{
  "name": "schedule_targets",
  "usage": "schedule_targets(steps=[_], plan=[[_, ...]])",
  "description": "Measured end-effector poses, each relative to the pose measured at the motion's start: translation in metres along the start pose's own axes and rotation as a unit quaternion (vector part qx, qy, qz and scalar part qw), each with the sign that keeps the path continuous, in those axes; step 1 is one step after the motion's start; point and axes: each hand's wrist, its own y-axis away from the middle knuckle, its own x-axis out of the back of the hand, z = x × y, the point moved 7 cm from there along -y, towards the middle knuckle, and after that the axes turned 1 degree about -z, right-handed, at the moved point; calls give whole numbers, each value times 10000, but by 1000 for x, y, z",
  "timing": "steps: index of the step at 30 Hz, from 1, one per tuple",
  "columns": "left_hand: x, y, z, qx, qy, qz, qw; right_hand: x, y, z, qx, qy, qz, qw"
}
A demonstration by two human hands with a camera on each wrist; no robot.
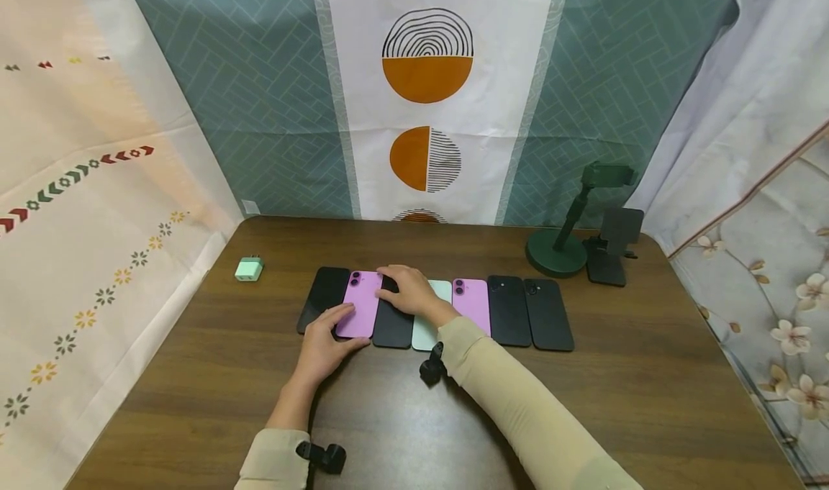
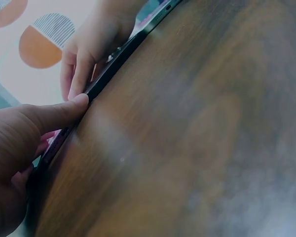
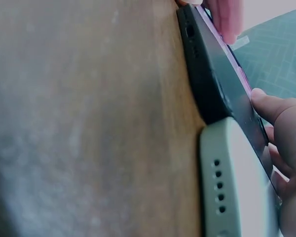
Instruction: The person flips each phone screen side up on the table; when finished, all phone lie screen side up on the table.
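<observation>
Several phones lie side by side in a row on the table. My left hand [image 1: 324,346] is at a pink phone [image 1: 358,317] near the row's left end, its fingers over the phone's left side and its thumb at the bottom edge. My right hand [image 1: 409,292] reaches over the black phone [image 1: 392,328] beside it. In the right wrist view, the right thumb touches the seam between the pink and black phones, and the other fingers are past their far edge. A pale green phone [image 3: 237,168] adjoins the black one, partly under the right forearm in the head view.
A black phone [image 1: 322,299] ends the row on the left. To the right are another pink phone [image 1: 471,303] and two black phones, [image 1: 509,310] included. A mint charger plug [image 1: 249,269] sits at back left. A green stand [image 1: 558,251] and a black phone stand [image 1: 612,249] occupy the back right.
</observation>
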Motion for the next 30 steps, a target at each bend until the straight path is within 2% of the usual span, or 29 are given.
schedule_targets(steps=[3, 8, 17, 24, 30], plan=[[1, -1, 0, -15, 1, 28, 10000, 1, -1, -1, -5, -81, -27, 10000], [1, -1, 1, -41, -40, 76, 10000, 2, -2, 0, -189, -549, 41, 9983], [-1, 0, 5, -389, -318, -1, 9987, 3, -6, 1, -435, -1280, 425, 9899], [1, 1, 3, -510, -201, -152, 9984, 5, -6, -3, -119, -1759, 536, 9829], [2, 3, 4, -510, -142, -342, 9980, 4, -6, -4, -109, -1899, 656, 9796]])
